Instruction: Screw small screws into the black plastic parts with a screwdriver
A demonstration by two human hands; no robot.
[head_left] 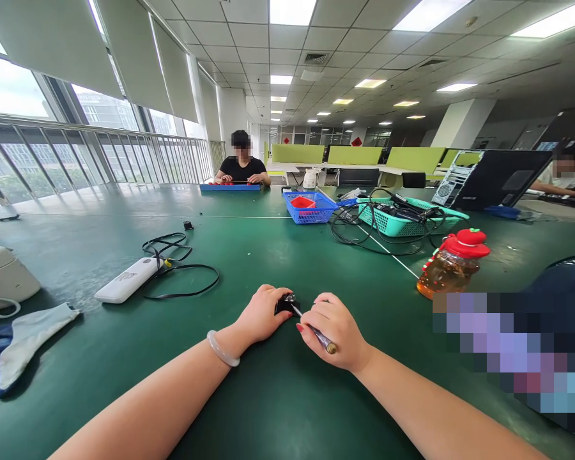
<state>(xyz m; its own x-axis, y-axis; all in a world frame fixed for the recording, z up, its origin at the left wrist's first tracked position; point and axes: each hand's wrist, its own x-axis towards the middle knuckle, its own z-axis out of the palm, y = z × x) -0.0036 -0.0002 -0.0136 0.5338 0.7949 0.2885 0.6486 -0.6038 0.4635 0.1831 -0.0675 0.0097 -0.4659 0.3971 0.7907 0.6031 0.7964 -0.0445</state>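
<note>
Near the middle of the green table, my left hand (264, 313) is closed around a small black part (285, 305) with a shiny, clear or metallic top. Its exact kind is too small to make out. My right hand (334, 332) grips a small screwdriver-like tool (324, 340) with a thin metal shaft and a dark handle ending in a brownish cap. The shaft's tip meets or nearly meets the near right side of the black part. Fingers hide much of both things.
A white power bank (127, 280) with a black cable (196, 295) lies left, beyond a glove (38, 342). Ahead stand a blue basket (311, 216) and a teal basket (397, 225) of cables. A red-lidded bottle (448, 268) is right. A person (241, 167) sits opposite.
</note>
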